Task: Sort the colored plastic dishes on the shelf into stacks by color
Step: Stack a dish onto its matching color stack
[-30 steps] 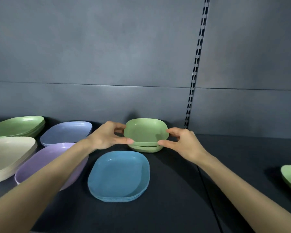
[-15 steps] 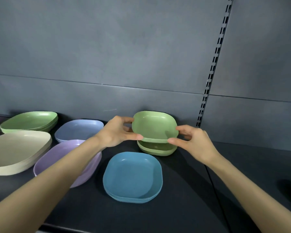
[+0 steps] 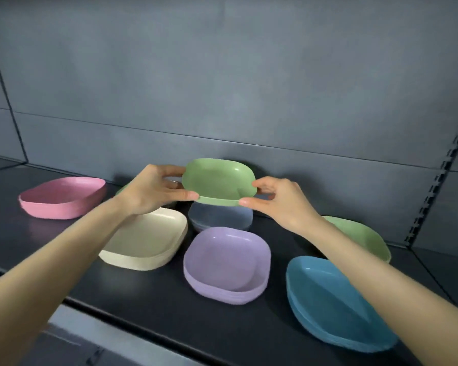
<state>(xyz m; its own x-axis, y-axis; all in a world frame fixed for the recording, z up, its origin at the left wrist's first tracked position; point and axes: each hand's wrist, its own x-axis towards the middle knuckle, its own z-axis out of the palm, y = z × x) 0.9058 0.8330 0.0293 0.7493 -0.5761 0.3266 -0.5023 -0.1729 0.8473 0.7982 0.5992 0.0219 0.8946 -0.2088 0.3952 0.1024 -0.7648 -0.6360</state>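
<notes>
Green dish (image 3: 218, 182) moved left, held above pale-blue stack (image 3: 222, 219).

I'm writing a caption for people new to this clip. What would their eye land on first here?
First the green dish, held above the shelf at centre, pinched at its edges by the left hand and the right hand. Then the colours below: a pink stack far left, a cream stack and a purple stack in the middle, a blue stack at lower right.

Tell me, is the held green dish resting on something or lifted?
Lifted: the left hand and right hand pinch the green dish by its rims, above the pale blue stack.
</notes>
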